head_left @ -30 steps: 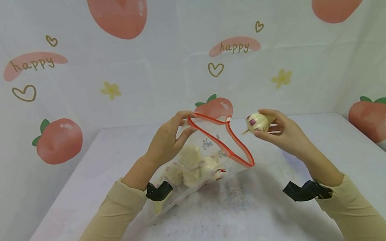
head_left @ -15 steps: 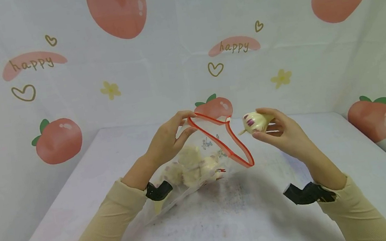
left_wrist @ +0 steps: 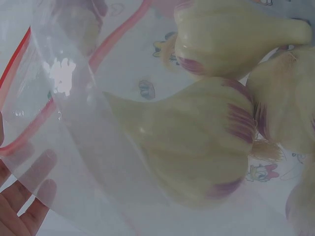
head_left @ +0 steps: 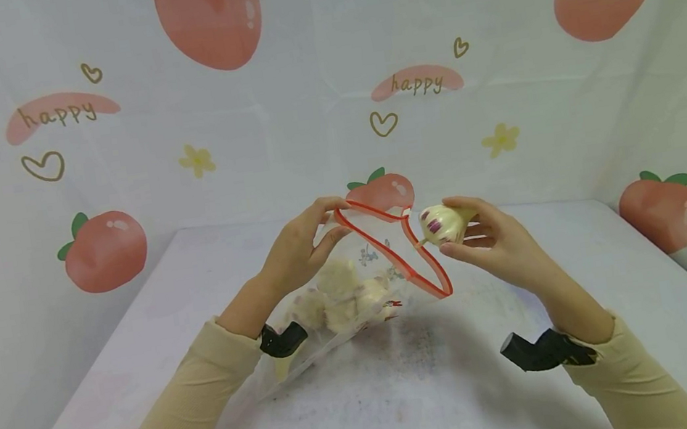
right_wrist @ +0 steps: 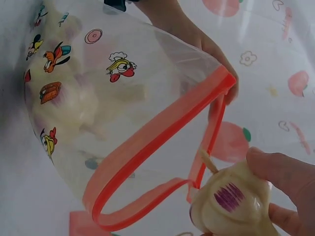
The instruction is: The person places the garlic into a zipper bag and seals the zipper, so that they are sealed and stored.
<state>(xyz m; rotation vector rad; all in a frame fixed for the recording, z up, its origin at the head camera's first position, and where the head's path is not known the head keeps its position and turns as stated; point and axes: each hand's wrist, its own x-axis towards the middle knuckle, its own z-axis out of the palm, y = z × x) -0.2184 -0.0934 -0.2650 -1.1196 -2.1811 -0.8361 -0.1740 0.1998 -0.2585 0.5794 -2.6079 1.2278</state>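
A clear zip bag [head_left: 364, 248] with red edging and cartoon prints leans over the table, its mouth spread toward the right. My left hand [head_left: 296, 249] pinches the upper corner of that mouth; the left wrist view shows its fingers [left_wrist: 30, 209] through the film. Several garlic bulbs [left_wrist: 197, 142], cream with purple streaks, lie inside the bag. My right hand [head_left: 499, 240] grips another garlic bulb [head_left: 442, 224] between thumb and fingers, just outside the opening. In the right wrist view this bulb [right_wrist: 234, 201] has its thin root end pointing at the red rim [right_wrist: 142, 147].
The pale table [head_left: 372, 416] carries the bag's lower end. Behind it rises a white backdrop [head_left: 303, 117] printed with peaches, hearts and flowers. Black wrist mounts [head_left: 547, 349] sit on both forearms.
My right hand has carried its garlic bulb leftward, up to the bag's red-rimmed mouth. The left hand and the bag have stayed nearly still.
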